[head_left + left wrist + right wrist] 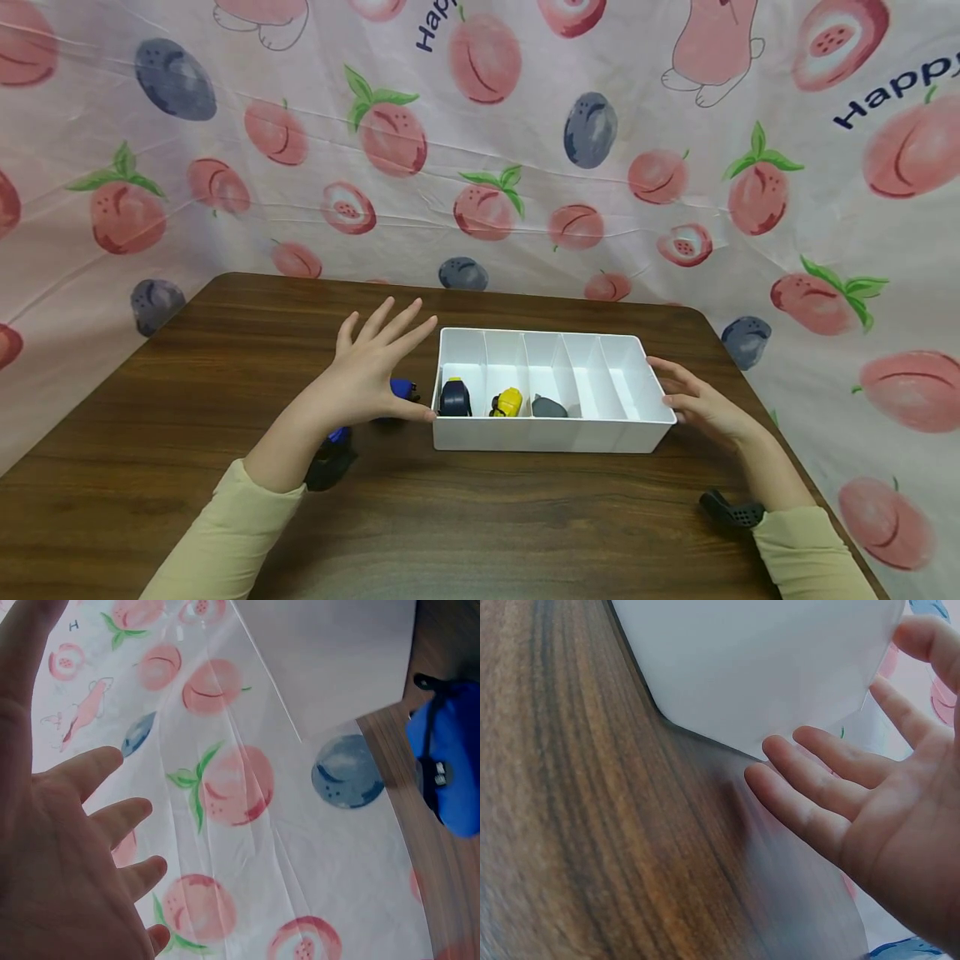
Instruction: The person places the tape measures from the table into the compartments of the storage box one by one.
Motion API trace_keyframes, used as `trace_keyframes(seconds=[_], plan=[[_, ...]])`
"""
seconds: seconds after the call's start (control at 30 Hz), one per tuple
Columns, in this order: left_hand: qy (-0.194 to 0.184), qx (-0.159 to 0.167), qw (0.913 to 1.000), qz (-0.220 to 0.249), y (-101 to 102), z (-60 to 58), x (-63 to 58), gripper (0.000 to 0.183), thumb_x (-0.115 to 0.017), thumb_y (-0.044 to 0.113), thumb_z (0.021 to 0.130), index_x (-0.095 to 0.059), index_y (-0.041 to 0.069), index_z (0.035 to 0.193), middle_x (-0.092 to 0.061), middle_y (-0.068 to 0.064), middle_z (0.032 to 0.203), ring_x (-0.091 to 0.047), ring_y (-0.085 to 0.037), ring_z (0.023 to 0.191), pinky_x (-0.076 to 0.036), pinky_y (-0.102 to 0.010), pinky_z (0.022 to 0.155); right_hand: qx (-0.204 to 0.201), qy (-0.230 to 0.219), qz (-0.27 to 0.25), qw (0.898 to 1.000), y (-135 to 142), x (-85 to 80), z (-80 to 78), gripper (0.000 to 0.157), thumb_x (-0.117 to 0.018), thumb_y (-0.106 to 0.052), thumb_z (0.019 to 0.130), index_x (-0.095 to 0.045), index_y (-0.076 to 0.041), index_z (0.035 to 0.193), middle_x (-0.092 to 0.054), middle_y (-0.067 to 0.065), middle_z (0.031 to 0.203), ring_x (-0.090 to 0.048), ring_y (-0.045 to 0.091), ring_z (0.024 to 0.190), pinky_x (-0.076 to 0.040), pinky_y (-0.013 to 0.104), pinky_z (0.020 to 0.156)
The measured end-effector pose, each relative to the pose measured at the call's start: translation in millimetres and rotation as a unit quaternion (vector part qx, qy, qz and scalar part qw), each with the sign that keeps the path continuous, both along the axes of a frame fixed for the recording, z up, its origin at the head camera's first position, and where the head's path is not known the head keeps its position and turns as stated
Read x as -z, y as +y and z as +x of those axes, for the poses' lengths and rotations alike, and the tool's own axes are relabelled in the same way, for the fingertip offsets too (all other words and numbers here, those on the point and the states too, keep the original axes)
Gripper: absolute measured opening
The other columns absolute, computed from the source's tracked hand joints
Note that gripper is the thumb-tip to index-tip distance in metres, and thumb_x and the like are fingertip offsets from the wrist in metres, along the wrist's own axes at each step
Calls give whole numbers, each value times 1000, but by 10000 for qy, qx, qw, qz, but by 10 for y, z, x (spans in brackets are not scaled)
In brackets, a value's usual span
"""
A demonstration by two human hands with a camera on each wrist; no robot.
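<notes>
A long white divided box (pixel 543 435) lies on the table, with a navy rounded item (pixel 454 398), a yellow toy-like item (pixel 507 402) and a grey lump (pixel 550 407) in separate compartments. My left hand (pixel 367 375) spreads its fingers at the box's left end, its thumb tip at the front left corner. At the other end, my right hand (pixel 701 404) has its fingers extended against or close beside the box wall (pixel 765 667); exact contact is hard to tell. Behind the left hand sits a blue and black object (pixel 454 757), partly hidden in the head view.
The brown wooden table (pixel 525 517) ends at a fruit-printed cloth (pixel 480 167) hanging behind and at the sides. The compartments on the box's right side hold nothing visible. Black bands (pixel 731 510) sit at both wrists.
</notes>
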State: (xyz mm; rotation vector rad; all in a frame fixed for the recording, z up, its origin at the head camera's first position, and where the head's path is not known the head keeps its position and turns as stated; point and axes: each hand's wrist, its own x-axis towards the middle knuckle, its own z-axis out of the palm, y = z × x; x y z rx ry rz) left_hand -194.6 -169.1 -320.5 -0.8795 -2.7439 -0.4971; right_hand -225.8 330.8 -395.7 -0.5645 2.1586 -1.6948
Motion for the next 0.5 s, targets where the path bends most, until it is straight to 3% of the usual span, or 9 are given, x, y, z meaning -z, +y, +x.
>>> trace_keyframes(seconds=[0.2,0.5], plan=[[55,-65,9998,-182,-97,21,26,117,-77,67,62,-24,19,153,-7,-4,160,4,-34,143,8,-65,103,29,1,3,10000,-4,5,3,60,-46,-5,98,-19,-10,152,-29,27,142,-56,15,111,-50,36,83],[-268,113,9996,-37,-353,-2,109,116,-80,61,62,-23,20,154,-9,-2,160,4,-32,144,11,-65,102,60,-12,-29,10000,-25,-6,13,59,-47,-5,98,-21,-12,151,-34,23,140,-56,16,110,-50,37,84]])
